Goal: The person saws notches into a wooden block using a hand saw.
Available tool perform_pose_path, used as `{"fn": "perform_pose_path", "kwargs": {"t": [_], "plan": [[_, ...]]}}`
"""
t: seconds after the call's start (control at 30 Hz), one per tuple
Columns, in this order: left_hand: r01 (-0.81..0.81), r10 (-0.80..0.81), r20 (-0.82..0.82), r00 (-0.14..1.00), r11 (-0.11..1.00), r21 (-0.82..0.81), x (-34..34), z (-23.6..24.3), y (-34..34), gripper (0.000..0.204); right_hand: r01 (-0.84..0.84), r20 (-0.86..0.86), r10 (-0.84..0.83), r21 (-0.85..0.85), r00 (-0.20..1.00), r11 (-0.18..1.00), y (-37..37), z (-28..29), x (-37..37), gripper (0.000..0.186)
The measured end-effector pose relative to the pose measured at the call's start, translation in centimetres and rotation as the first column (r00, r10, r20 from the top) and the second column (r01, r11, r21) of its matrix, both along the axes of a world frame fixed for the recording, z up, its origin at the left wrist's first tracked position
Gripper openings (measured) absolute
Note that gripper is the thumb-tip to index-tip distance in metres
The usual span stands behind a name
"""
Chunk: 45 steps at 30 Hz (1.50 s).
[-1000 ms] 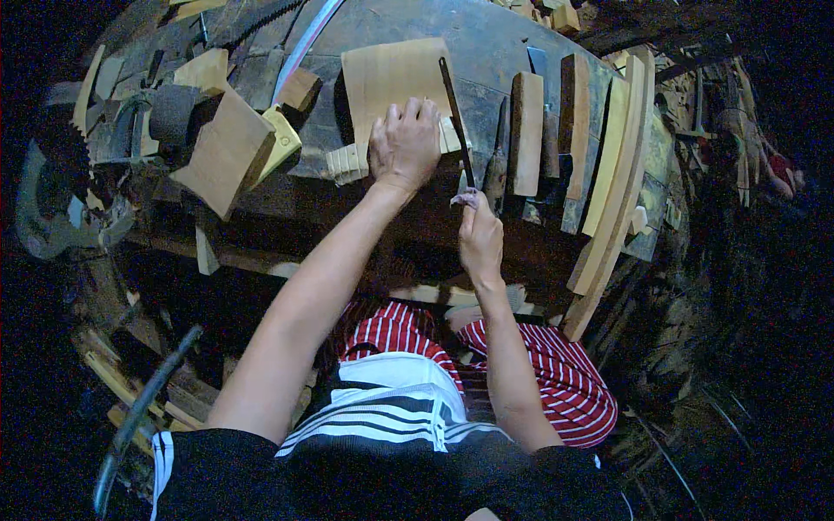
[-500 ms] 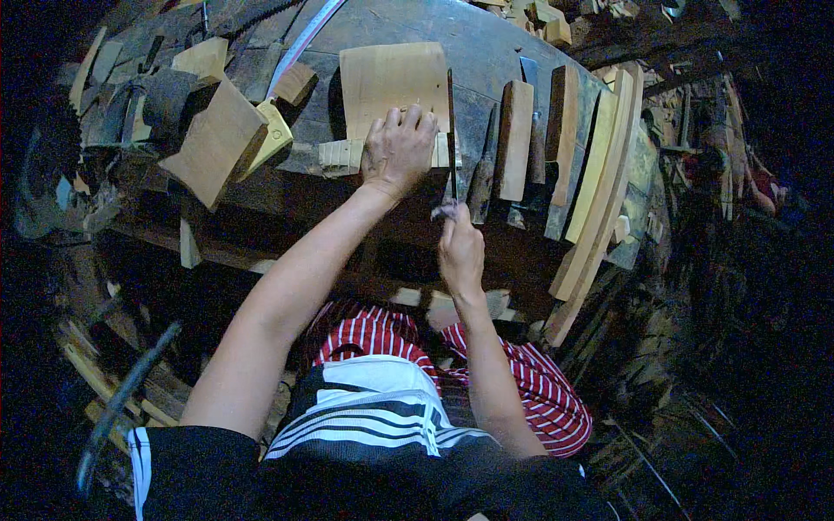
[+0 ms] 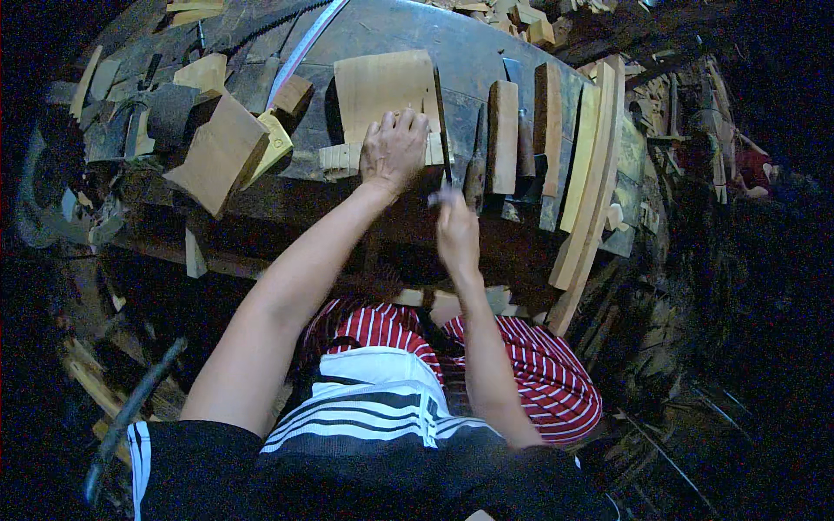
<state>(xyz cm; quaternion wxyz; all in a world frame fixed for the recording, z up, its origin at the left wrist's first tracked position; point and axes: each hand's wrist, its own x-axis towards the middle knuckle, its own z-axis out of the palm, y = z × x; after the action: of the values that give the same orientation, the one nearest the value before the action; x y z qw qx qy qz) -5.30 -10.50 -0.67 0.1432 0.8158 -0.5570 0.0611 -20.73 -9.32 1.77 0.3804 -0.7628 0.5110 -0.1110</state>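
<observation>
My left hand (image 3: 395, 152) presses on a pale notched wooden strip (image 3: 340, 158) lying across the near part of a flat, light wooden board (image 3: 382, 82), its fingers bent over both. My right hand (image 3: 458, 230) is closed around the handle end of a long, thin dark saw-like blade (image 3: 443, 117), which stands along the board's right edge and the strip's right end. The handle is blurred, with something pale and greyish at it. A wooden-handled tool (image 3: 475, 178) lies just right of the blade.
The dark workbench (image 3: 469, 43) holds wooden blocks (image 3: 502, 135), long curved battens (image 3: 591, 191), a shaped wooden piece (image 3: 213, 156), a yellow folded rule or block (image 3: 269, 148), a steel ruler (image 3: 304, 56) and a toothed saw (image 3: 265, 30). Wood offcuts (image 3: 539, 26) lie at the back.
My right hand and the blade moved slightly toward me, then forward again, and are now blurred. My left hand stays on the strip. The whole view has shifted a little.
</observation>
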Motion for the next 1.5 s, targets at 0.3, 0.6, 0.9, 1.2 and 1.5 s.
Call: {"fn": "perform_pose_path", "kwargs": {"t": [0.3,0.6,0.9,1.2,1.5], "plan": [[-0.050,0.050,-0.005,0.999,0.999,-0.002,0.6,-0.1,-0.3,0.014,0.032,0.023,-0.032,0.017,0.999,0.999,2.5,-0.5,-1.7,0.017],[-0.043,0.045,0.025,0.999,0.997,-0.056,0.6,-0.9,-0.6,0.012,0.014,0.008,-0.013,-0.084,1.000,0.996,-0.2,-2.2,0.4,0.017],[-0.048,0.048,0.017,0.999,0.999,-0.019,0.5,-0.4,-0.4,0.016,-0.013,0.105,0.034,-0.188,0.994,0.982,-1.4,-0.9,1.4,0.017],[-0.042,0.042,-0.001,0.999,0.996,-0.081,0.6,0.0,-0.4,0.013,0.039,0.030,-0.042,0.103,0.999,0.994,1.4,-0.6,-2.0,0.019],[0.010,-0.005,0.053,0.999,0.996,-0.092,0.6,0.0,-0.1,0.010,0.021,-0.044,-0.021,0.007,0.999,1.000,-1.2,-1.9,0.8,0.018]]}}
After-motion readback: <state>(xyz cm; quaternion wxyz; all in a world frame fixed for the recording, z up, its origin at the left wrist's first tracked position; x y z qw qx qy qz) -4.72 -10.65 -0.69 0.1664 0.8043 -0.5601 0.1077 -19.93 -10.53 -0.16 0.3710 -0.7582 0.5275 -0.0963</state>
